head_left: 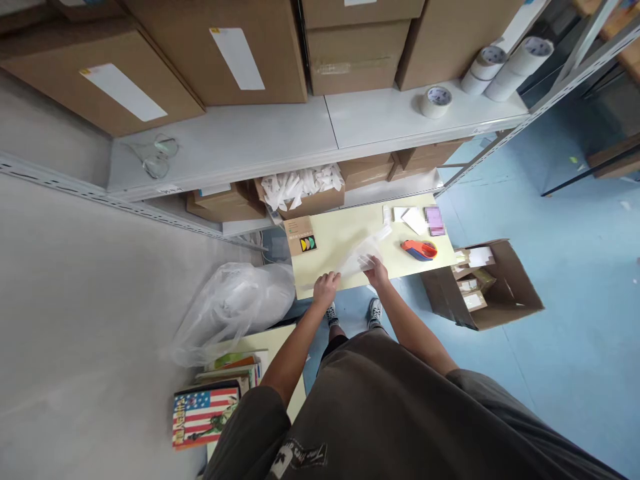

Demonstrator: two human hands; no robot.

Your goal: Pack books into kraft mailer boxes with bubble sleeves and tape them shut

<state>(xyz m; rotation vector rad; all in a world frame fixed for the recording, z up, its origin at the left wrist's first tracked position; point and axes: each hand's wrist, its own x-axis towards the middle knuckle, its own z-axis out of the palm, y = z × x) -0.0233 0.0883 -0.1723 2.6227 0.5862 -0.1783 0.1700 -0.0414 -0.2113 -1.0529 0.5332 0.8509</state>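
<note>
Farthest left, at eight o'clock from the crumpled clear film (356,259), books (206,417) lie stacked on a second counter (273,343), the top cover bearing stars and stripes. A bulky bundle in translucent plastic (240,297) sits between eight and nine o'clock. Between nine and ten o'clock, at the left end of the cream counter (345,230), lies a brown packet (295,230) printed with coloured half-circles. Beyond it, between ten and eleven o'clock, an open box (320,202) on the shelving is heaped with white strips (303,183).

The person's left hand (326,288) is at eight o'clock, thumb and fingers pinching the film's left end. The film stretches between the two hands, over the cream counter's near side. The right hand (377,273) is at four o'clock, touching the film, its fingers showing hazily through it; whether they pinch or spread, one cannot tell.

At two o'clock white cards (415,221) overlap on the counter; at three o'clock lies an orange-and-blue tool (420,251). A purple item (434,220), its surface blurred, lies just beside the cards, between two and three o'clock. Farthest right, between three and four o'clock, an open carton (515,287) on the blue floor (565,373) holds small boxes (475,301).
</note>
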